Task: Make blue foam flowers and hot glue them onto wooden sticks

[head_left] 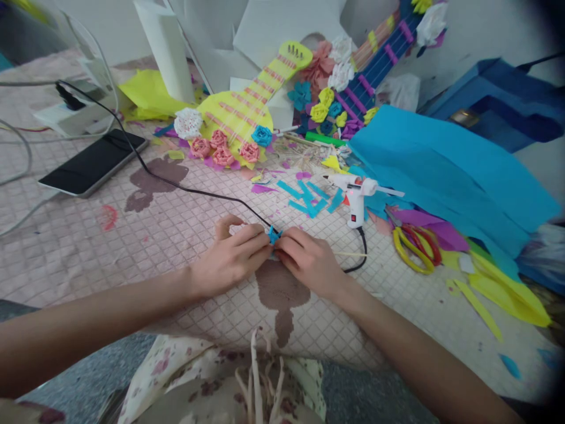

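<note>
Both of my hands meet over the middle of the table and pinch a small blue paper flower piece (274, 235) between them. My left hand (232, 252) is closed, its fingertips on the left side of the blue paper. From the right, my right hand (311, 259) is closed on it too, and my fingers cover most of it. A thin pale stick (351, 254) juts out to the right from behind my right hand; I cannot tell whether it is held. Blue paper strips (309, 199) lie just beyond my hands.
A white glue gun (355, 200) stands to the right, its black cord (212, 195) crossing behind my hands. Scissors (412, 250) lie by blue paper sheets (445, 171). Behind are a yellow paper guitar (241, 112) and a blue one (377, 65). A phone (92, 165) lies left.
</note>
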The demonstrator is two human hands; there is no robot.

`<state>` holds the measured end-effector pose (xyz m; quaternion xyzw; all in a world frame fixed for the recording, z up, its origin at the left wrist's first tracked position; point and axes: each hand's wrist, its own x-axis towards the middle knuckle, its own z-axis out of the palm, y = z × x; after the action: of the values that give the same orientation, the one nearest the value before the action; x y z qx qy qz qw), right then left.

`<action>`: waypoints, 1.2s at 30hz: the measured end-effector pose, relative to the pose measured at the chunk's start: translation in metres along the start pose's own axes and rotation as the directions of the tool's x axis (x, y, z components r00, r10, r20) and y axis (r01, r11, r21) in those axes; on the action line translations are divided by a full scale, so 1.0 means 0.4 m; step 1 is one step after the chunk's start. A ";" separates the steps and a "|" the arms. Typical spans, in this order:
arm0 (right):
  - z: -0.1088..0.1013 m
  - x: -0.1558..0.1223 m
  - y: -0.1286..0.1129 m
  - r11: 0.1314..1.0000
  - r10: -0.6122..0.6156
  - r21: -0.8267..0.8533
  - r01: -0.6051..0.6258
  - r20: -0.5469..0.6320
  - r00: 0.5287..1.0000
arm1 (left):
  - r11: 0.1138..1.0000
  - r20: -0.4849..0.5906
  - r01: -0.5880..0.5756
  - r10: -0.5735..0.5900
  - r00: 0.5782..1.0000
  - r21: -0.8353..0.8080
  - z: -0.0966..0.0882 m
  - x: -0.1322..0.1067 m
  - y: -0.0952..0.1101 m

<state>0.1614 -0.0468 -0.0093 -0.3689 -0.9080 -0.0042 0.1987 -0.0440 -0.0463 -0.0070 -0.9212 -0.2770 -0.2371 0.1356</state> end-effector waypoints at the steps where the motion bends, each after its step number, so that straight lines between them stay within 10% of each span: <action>1: 0.000 0.000 0.000 1.000 -0.014 -0.021 0.014 -0.003 1.000 | 1.000 0.004 0.012 -0.012 1.000 -0.011 0.000 0.001 0.000; 9: -0.007 0.001 0.000 0.999 -0.023 -0.033 0.024 0.024 0.999 | 0.951 0.035 0.206 -0.204 0.978 -0.230 0.005 0.005 -0.007; 36: -0.005 -0.010 -0.003 0.999 0.010 0.037 -0.012 0.028 1.000 | 0.971 0.048 0.194 -0.190 0.981 -0.138 0.004 0.014 0.017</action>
<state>0.1639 -0.0507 -0.0087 -0.3702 -0.9085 0.0190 0.1931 -0.0354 -0.0486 -0.0060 -0.9013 -0.3496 -0.2524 0.0415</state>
